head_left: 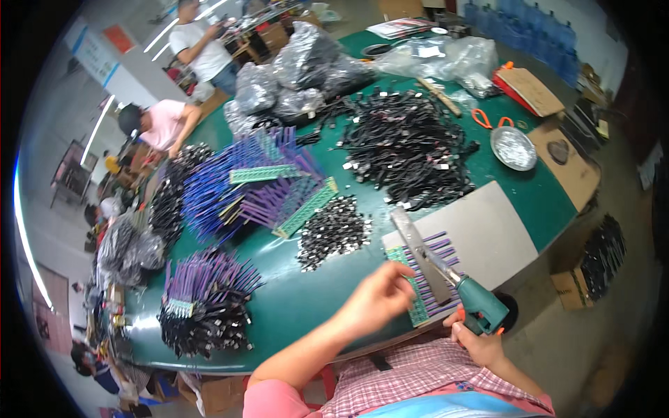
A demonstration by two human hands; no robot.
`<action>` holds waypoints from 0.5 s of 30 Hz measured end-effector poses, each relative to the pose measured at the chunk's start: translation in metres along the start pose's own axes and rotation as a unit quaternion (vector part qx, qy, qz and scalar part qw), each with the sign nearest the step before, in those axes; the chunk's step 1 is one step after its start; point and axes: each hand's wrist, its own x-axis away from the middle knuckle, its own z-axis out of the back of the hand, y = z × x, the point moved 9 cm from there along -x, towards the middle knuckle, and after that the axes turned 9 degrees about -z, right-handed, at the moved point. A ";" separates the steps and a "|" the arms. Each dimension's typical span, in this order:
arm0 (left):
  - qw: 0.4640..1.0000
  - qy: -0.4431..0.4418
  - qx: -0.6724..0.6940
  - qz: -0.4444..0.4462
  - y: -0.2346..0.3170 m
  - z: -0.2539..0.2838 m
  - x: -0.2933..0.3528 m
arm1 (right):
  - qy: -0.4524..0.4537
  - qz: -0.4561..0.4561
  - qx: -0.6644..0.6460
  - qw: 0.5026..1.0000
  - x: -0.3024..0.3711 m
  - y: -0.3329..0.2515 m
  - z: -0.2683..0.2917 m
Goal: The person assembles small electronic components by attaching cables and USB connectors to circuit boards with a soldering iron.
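Observation:
My right hand (477, 343) is closed around the green body of a heat gun (484, 304) with orange parts. Its metal barrel and long flat metal nozzle (426, 261) reach up and left over a row of purple tubes (440, 245). These tubes are set in a green slotted strip (418, 306) on a grey board (488, 233). My left hand (380, 296) is just left of that strip, its fingers curled together; whatever may be between them is hidden. A heap of small black-and-silver pieces (334, 233) lies beyond my left hand.
On the green table (279, 306) are a pile of black cables (411, 146), purple and blue tube bundles (230, 181), and another bundle with black ends (205, 299). A metal dish (513, 148), orange-handled scissors (481, 118) and plastic bags (300, 66) lie farther back. A co-worker (164, 125) sits at the far left.

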 end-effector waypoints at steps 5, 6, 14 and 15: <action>0.997 -0.007 -0.068 0.044 -0.001 -0.042 0.036 | -0.035 0.021 0.059 0.997 -0.010 -0.002 -0.025; 0.996 -0.007 -0.070 0.050 0.000 -0.044 0.038 | -0.030 0.002 0.078 0.996 -0.010 0.005 -0.025; 0.994 0.016 0.082 0.073 -0.015 -0.047 0.044 | -0.036 0.042 0.125 0.991 -0.008 0.001 -0.032; 0.991 0.024 0.114 0.070 -0.018 -0.048 0.044 | -0.037 0.042 0.125 0.991 -0.009 0.002 -0.033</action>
